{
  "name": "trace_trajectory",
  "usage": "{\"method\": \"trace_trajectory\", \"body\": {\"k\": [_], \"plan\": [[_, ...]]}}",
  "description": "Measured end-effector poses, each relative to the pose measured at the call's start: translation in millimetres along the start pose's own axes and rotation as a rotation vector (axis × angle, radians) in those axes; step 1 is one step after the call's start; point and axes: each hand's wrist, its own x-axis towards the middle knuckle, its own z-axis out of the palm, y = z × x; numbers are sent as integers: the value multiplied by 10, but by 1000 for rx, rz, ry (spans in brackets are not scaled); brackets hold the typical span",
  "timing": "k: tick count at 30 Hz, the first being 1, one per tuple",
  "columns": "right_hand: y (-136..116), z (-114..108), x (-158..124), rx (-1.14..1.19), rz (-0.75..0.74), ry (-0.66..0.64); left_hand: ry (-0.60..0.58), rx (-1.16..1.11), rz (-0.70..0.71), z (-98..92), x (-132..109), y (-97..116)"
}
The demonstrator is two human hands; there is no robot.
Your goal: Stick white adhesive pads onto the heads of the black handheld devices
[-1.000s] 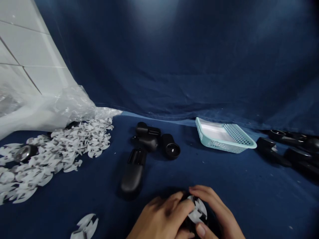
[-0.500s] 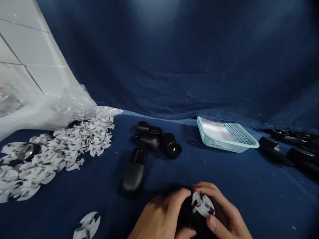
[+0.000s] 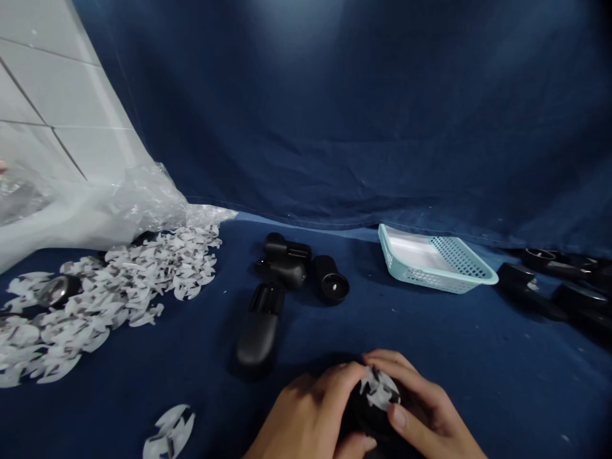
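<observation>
At the near edge of the blue cloth-covered counter (image 3: pixel 444 344), the left hand (image 3: pixel 306 414) and right hand (image 3: pixel 423 401) cradle a black rounded object (image 3: pixel 366 414), fingers (image 3: pixel 387 363) curled snugly around it, leaving its white petal-shaped paper (image 3: pixel 380 387) exposed.

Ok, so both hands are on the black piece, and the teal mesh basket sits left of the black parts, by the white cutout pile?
No: the head view shows the teal mesh basket right of the black parts, away from the white cutout pile. The left hand and right hand are on the black piece, as you said.
</observation>
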Motion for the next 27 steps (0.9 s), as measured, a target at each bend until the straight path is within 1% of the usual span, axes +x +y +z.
{"method": "trace_trajectory", "body": {"k": [3,7,14,18,22,27], "plan": [[105,-1,-18,10,3,-56,22,-2,-1,13,4,-10],[161,8,-44,1,19,-53,42,-27,22,28,-6,-22],[115,19,-41,-22,10,-46,18,-10,70,17,-16,-13],[97,20,-37,-31,15,-48,39,-20,71,8,14,-19],[68,9,-31,-108,19,-49,46,-38,118,-2,27,-35],[22,3,-39,-198,-29,-11,60,-14,118,-25,19,-24]]}}
